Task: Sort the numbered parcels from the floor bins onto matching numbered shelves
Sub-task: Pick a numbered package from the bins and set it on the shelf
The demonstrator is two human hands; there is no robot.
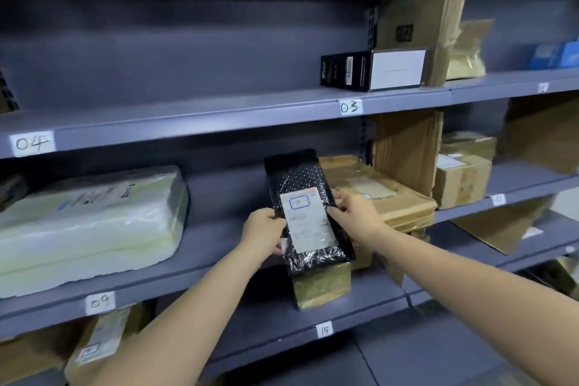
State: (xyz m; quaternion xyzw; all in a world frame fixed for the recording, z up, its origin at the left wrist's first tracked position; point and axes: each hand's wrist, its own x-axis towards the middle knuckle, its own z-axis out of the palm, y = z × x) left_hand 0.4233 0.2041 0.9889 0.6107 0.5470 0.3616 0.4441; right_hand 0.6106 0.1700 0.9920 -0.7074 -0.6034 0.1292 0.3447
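Parcel (308, 213) in black bubble wrap sits between both hands, in front of the middle shelf (219, 247) tagged 09 (99, 303). The left hand (264, 233) pinches its left edge and the right hand (355, 213) grips its right edge, both equally near. Its long axis runs away from the person, near end low, far end raised toward the shelf back and leaning a little left. The white label (308, 221), facing up, seems to read 10. A gold packet (322, 287) lies just under it. Farther right, brown cartons (385, 194) occupy the same shelf, likely the matching place. Above are the tags 04 (33, 143) and 03 (350, 107).
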